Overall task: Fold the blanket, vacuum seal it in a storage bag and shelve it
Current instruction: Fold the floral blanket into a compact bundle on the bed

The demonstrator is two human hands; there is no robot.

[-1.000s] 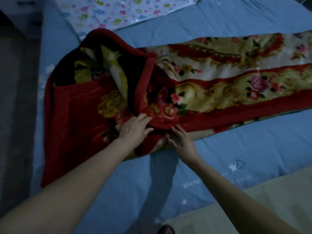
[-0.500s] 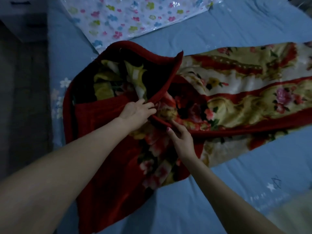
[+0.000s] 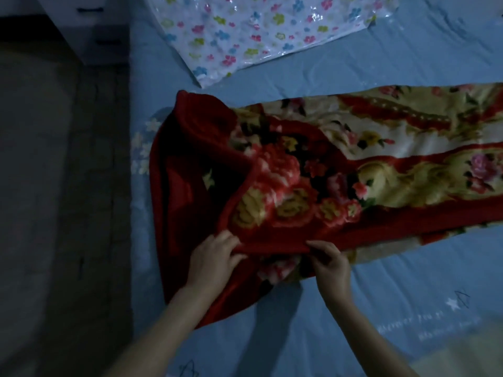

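A red blanket (image 3: 381, 170) with a floral pattern lies as a long strip across the blue bed sheet (image 3: 408, 66), running off to the right. Its left end is folded over on itself. My left hand (image 3: 212, 257) grips the red near edge of that folded end. My right hand (image 3: 330, 261) pinches the same edge a little to the right. A clear storage bag (image 3: 245, 31) printed with small coloured flowers lies flat on the bed beyond the blanket.
The bed's left edge drops to a dark floor (image 3: 60, 213). A pale piece of furniture with drawer handles (image 3: 89, 28) stands at the top left. A lighter cloth (image 3: 462, 355) shows at the bottom right corner.
The raised flap at the blanket's left end has been pulled toward me and laid down flatter. Both hands have moved from the middle of the fold to its near edge.
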